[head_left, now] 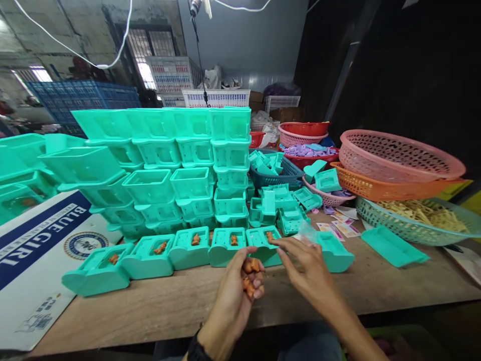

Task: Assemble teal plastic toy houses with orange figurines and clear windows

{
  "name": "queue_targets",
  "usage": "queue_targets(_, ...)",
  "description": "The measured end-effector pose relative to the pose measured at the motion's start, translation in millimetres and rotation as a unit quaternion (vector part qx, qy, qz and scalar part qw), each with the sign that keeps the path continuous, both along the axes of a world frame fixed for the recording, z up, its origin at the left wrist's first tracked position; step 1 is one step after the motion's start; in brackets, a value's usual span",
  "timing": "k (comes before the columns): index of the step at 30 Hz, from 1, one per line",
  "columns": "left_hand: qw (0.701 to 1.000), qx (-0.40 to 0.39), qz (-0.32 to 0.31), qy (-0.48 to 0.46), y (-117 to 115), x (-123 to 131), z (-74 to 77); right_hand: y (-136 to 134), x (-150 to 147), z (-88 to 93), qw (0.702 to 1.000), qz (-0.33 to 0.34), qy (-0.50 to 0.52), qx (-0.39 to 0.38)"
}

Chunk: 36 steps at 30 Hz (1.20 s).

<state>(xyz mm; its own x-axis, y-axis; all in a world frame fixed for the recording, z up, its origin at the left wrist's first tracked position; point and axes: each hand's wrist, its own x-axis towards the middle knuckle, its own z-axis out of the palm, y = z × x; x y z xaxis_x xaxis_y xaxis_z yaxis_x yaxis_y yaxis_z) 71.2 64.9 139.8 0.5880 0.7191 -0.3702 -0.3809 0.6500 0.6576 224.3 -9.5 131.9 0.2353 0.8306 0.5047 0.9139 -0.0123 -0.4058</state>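
My left hand [235,291] is cupped near the table's front edge and holds several small orange-brown pieces [249,278]. My right hand [304,263] reaches forward with fingers stretched out, its fingertips at the teal box [263,244] in a row of teal plastic boxes [188,250]. Each box in the row holds one orange-brown piece. Another teal box [334,250] lies just right of my right hand, partly under a clear plastic bag [308,231].
A wall of stacked teal boxes [169,165] rises behind the row. Baskets stand at the right: pink [398,155], orange [376,188], green with yellow parts [413,220]. A teal lid [393,245] lies on the wooden table [150,311]. A "BLUE GIRL" carton [33,250] lies left.
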Motion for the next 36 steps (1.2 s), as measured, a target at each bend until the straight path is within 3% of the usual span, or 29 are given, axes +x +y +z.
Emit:
queue_targets(5,0.998,-0.057,-0.02,0.001,-12,20,8.5,-23,-8,1.6,0.996,0.042,0.072,-0.006)
queue_targets(9,0.999,-0.003,-0.043,-0.004,-23,34,1.2,-32,-8,-3.4,0.992,0.044,0.109,-0.037)
queue_targets(14,0.991,0.057,-0.124,0.005,-35,49,-4.1,-36,4,-3.1,0.991,0.038,0.122,-0.03)
queue_targets(17,0.987,0.072,-0.141,0.029,-40,60,-0.8,-39,21,2.3,0.99,0.019,0.137,-0.01)
queue_targets(19,0.987,0.087,-0.126,0.053,-38,66,2.8,-40,42,4.1,0.987,-0.029,0.159,0.02)
queue_targets(22,0.973,0.182,-0.088,0.113,-19,72,11.0,-41,87,-3.4,0.975,-0.155,0.146,0.069)
queue_targets(25,0.911,0.368,-0.001,0.185,14,76,24.4,-40,127,-22.2,0.973,-0.218,0.061,0.053)
queue_targets(27,0.87,0.441,0.054,0.213,36,79,34.3,-38,141,-35.9,0.976,-0.212,0.025,0.043)
queue_targets(31,0.858,0.455,0.077,0.226,65,77,46.6,-38,145,-58.7,0.985,-0.158,0.014,0.068)
queue_targets(34,0.858,0.45,0.098,0.227,74,68,48.5,-40,144,-75.7,0.978,-0.162,-0.03,0.129)
queue_targets(36,0.864,0.437,0.111,0.223,77,62,47.3,-34,140,-84.9,0.977,-0.121,-0.045,0.169)
